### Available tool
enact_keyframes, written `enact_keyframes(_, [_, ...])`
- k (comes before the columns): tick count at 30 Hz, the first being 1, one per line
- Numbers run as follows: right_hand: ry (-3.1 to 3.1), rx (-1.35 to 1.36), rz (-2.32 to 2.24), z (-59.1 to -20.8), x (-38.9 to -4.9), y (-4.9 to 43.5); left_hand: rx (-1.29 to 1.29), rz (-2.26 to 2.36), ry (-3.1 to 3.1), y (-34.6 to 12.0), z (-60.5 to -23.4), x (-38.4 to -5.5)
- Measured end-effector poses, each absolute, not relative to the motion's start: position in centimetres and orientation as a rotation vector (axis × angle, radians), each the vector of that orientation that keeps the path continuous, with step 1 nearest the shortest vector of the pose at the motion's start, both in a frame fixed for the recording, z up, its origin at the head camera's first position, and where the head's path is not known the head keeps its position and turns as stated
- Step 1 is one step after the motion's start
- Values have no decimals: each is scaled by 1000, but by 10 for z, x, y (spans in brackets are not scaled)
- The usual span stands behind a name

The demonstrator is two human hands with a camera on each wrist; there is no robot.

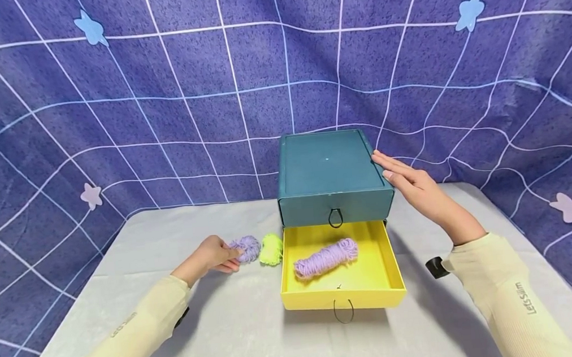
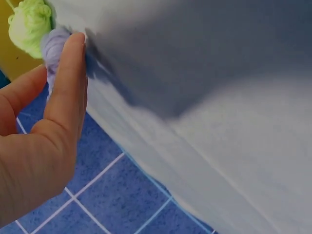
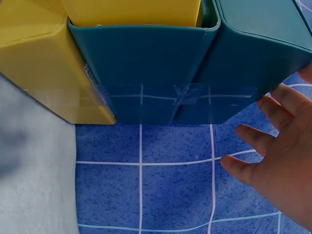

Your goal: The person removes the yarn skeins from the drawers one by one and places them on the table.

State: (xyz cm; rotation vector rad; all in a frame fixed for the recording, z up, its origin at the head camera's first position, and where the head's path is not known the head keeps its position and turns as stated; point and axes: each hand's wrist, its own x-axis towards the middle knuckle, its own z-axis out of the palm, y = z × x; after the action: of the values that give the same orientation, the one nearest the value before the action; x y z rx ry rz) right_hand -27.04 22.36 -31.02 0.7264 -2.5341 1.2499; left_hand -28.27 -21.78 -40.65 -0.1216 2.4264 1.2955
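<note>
At the left of the table, my left hand (image 1: 218,255) pinches a small purple yarn skein (image 1: 246,249), thumb on one side and fingers on the other in the left wrist view. A neon green yarn skein (image 1: 271,250) lies close to it, beside the open drawer. Inside the yellow drawer (image 1: 296,300) rests a longer lilac yarn skein (image 1: 326,258), slanting. The drawer sticks out from under the teal top of a drawer box (image 1: 326,163). My right hand (image 1: 411,184) has its fingers extended, with fingertips at the box's upper right side.
A black loop pull (image 1: 336,218) hangs on the shut teal upper drawer, and another dark loop (image 1: 343,312) on the yellow front. A pale cloth covers the table (image 1: 218,332). Behind it hangs a blue curtain (image 1: 199,118) with a white grid and stars.
</note>
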Motion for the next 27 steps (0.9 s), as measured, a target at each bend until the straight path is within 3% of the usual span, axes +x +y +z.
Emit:
enact_keyframes(14, [-2541,719,1267,-310,-270,224,189,832,2713,-215,-360,-272])
enact_keyframes(27, [-2535,707,1265,-313,-272,224,754,813,3007,-177,-312,-239])
